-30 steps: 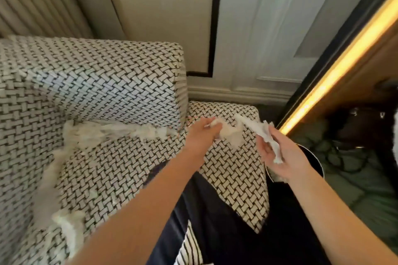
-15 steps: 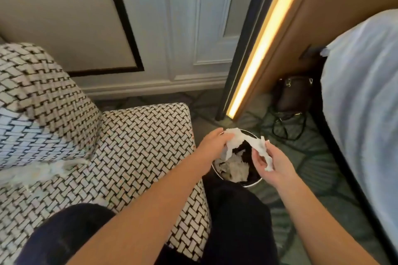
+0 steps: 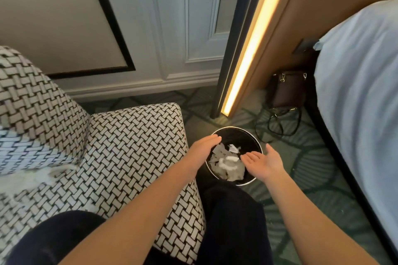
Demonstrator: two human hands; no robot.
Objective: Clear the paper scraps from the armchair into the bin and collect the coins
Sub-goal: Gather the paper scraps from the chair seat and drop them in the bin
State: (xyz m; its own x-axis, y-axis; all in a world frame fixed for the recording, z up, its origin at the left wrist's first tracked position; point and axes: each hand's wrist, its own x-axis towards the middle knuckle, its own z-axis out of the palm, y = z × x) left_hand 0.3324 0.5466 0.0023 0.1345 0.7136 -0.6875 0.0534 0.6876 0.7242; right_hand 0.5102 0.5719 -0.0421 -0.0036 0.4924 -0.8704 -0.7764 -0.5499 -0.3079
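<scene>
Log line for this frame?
left hand open over bin | right hand open | scraps in bin | loose scraps on armchair

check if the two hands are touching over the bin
Apart. The head view shows the left hand and right hand above the bin, with paper scraps visible in the gap between them.

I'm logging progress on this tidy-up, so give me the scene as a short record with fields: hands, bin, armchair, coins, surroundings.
left hand: open, empty, palm down over the left rim of the bin
right hand: open, empty, palm showing, over the bin's right side
bin: round, dark, on the carpet beside the armchair; paper scraps inside
armchair: white scraps lie on the seat at the left
coins: none visible
surroundings: dark handbag on the floor; bed at the right
</scene>
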